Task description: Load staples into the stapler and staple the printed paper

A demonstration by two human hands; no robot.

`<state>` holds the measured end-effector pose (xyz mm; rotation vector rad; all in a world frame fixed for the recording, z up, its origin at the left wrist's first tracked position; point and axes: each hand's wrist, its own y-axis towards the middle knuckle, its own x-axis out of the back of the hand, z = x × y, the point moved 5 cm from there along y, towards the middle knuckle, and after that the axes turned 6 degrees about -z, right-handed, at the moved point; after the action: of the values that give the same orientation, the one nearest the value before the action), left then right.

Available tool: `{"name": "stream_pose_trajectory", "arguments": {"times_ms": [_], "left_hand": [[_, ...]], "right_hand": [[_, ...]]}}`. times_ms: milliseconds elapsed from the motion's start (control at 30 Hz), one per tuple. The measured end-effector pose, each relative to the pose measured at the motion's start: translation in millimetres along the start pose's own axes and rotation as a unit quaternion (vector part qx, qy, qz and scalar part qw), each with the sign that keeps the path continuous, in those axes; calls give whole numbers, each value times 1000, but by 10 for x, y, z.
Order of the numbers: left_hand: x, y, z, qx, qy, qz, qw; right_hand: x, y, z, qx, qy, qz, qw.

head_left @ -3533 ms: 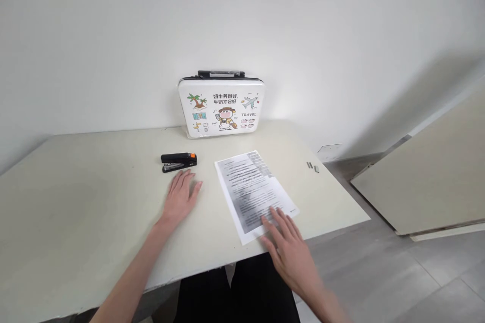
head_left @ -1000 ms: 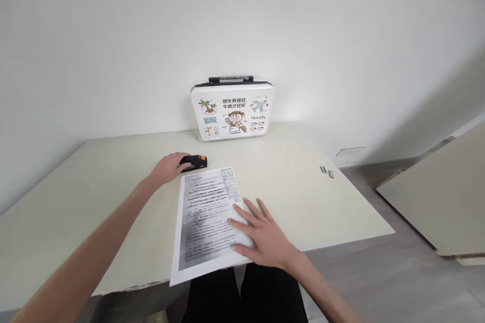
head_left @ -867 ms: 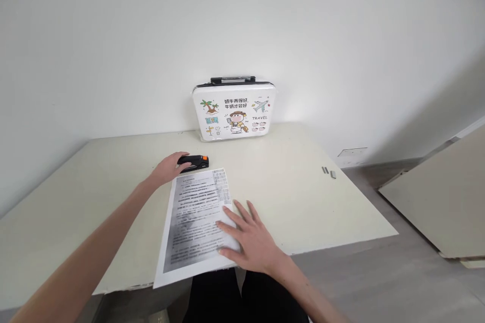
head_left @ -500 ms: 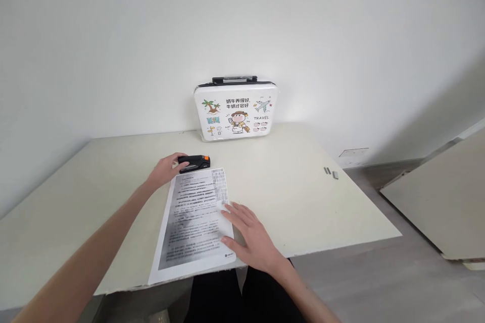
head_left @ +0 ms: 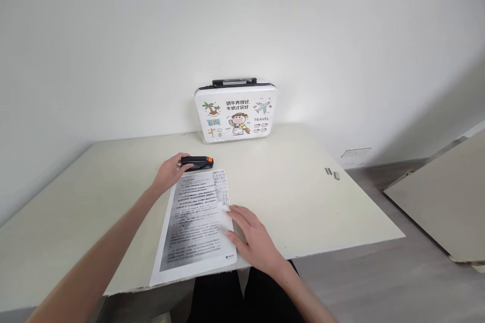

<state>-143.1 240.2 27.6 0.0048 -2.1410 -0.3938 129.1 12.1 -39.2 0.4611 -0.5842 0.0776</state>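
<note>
A black stapler [head_left: 200, 163] with an orange patch at its right end lies just beyond the top edge of a printed sheet of paper [head_left: 193, 227]. My left hand [head_left: 170, 171] grips the stapler's left end between thumb and fingers. Flat on the table, the sheet carries dense text and barcode-like stripes at its upper right, and its near edge lies at the table's front edge. My right hand [head_left: 255, 237] rests at the sheet's right side, fingers stretched out, with the fingertips on or against its edge.
A white cartoon-printed case [head_left: 237, 113] with a black handle stands against the wall at the back of the white table [head_left: 303, 197]. Several small grey pieces, perhaps staple strips [head_left: 336, 175], lie near the table's right edge. A pale panel [head_left: 443, 202] stands beyond on the right.
The stapler looks flatter than before, and its open gap no longer shows. My right hand has slid slightly right, covering less of the sheet. The whole view has shifted a little.
</note>
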Motion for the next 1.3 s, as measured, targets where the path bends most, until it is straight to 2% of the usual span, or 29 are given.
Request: {"name": "stream_pose_trajectory", "arguments": {"times_ms": [167,233,333,400,533,667,800,933,1100,1200,1300], "left_hand": [[25,-241,-570,-53,-53,-22,997],[-39,-411,-844,-61,-73,-13,995],[-254,-736,-1257,-93,-100,26,990],[-452,-960,-1486,-108,-134,57,983],[-858,-1298,-1798,-129,-188,105,968],[-1128,-1428,-1946,-141,-221,125,957],[-1205,-1434,-1967,-149,-213,139,955],[-1083,-1431,-1833,-185,-166,119,961],[-893,-1466,-1322,-178,-18,77,981],[-859,-1510,-995,-166,48,95,980],[-845,-1549,-782,-161,82,119,976]], "right_hand": [[55,1,-20,-51,61,-25,997],[131,-9,-99,-101,102,-89,986],[312,-70,-271,-175,124,-214,953],[447,-102,-347,-173,95,-246,949],[716,-124,-459,-112,12,-195,974],[905,-160,-631,-104,-24,-118,987],[938,-175,-750,-129,-2,-73,989],[915,-164,-746,-141,18,-68,987],[913,-162,-714,-152,19,-74,985],[924,-170,-712,-147,5,-80,986],[929,-177,-713,-145,-1,-78,986]]}}
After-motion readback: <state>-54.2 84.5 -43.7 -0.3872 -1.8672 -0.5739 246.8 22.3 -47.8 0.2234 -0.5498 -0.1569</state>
